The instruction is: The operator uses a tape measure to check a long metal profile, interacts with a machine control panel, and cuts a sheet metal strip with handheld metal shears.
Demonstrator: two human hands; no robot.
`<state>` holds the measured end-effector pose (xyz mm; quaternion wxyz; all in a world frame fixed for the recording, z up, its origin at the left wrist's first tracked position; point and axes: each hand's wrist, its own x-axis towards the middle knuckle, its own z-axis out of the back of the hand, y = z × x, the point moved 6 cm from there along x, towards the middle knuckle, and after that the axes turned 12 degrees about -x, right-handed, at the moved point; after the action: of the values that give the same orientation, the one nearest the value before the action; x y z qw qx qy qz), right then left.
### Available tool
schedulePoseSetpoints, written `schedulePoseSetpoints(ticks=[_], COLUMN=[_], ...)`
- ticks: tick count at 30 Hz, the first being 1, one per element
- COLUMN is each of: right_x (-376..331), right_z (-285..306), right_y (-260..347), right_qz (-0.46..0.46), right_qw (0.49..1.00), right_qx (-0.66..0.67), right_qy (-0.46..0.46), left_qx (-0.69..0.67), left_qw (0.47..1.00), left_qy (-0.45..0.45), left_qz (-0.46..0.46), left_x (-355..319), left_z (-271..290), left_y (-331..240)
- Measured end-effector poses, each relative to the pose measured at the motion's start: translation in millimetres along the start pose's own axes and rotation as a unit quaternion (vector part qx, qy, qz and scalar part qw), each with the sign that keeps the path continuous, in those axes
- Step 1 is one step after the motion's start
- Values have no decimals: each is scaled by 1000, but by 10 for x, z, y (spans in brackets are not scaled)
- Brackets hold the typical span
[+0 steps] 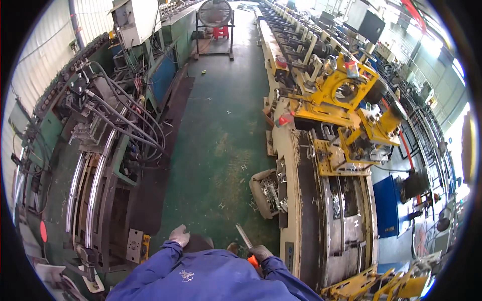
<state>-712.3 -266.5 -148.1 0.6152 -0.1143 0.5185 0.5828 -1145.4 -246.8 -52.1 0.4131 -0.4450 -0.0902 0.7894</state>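
Observation:
My right hand (261, 252), in a dark grey glove, is closed around a tape measure with an orange case (253, 261). A short length of its pale metal blade (244, 236) sticks out forward and slightly left, above the green floor. On the other side of my body, my left hand (179, 235) wears a light grey glove. Its fingers are loosely curled in and nothing shows in them. Both arms are in blue sleeves. Close ahead of my right hand, a worn bin (258, 193) full of small metal pieces stands on the floor against the machine.
A long cream machine bed (291, 215) with yellow fixtures (341, 90) runs along my right. Hoses and a machine with shiny rails (95, 200) line the left. Small metal offcuts (222, 205) lie on the green aisle floor (211, 145). A round-framed stand (215, 15) is far ahead.

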Motion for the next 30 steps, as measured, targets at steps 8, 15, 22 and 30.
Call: schedulePoseSetpoints(ticks=[8, 15, 22, 30], right_x=[1029, 1770, 2568, 3916], right_z=[983, 2658, 3691, 4814], right_y=[1005, 2970, 4758, 5050], right_qz=[40, 47, 90, 225], right_qw=[981, 955, 927, 905], right_qx=[188, 289, 363, 358], right_qy=[-13, -38, 34, 39], left_qx=[21, -143, -491, -564], left_qw=[993, 916, 773, 757], left_qy=[111, 318, 391, 330], left_qz=[-23, -197, -93, 7], left_x=[1595, 2905, 3958, 5465], left_z=[256, 985, 1169, 1385], left_y=[-1180, -3398, -4394, -5007])
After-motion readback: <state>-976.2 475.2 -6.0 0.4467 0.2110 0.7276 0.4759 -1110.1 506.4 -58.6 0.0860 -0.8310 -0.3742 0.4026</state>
